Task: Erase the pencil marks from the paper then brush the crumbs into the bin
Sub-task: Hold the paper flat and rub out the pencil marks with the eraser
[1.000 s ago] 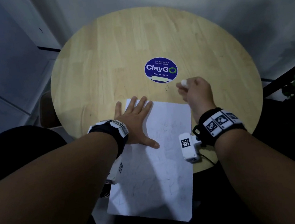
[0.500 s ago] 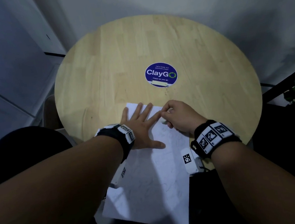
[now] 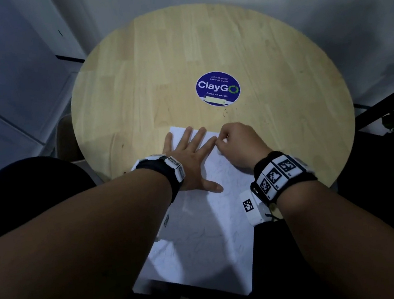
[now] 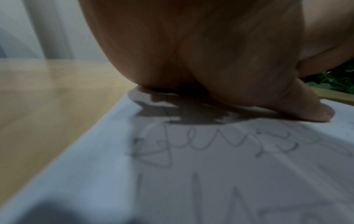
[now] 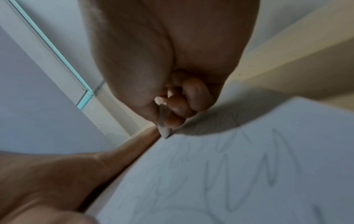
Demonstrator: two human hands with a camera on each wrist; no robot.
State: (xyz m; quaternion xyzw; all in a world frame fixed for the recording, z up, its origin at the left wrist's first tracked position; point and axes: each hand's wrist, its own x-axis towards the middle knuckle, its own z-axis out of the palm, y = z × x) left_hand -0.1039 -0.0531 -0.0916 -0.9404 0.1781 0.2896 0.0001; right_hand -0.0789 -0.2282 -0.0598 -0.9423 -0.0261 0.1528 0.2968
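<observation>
While the left hand (image 3: 190, 161) lies spread on the paper (image 3: 202, 243), the right hand (image 3: 239, 145) pinches an eraser (image 5: 164, 130).

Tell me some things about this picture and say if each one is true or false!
1. The left hand lies flat on the paper with its fingers spread. True.
2. The right hand is empty. False: it pinches a small white eraser, whose tip meets the paper.
3. The paper is blank. False: pencil marks still squiggle across it.
4. A round blue sticker is stuck on the wooden table. True.
5. The whole paper sits on the table. False: its near end hangs over the table's edge.
</observation>
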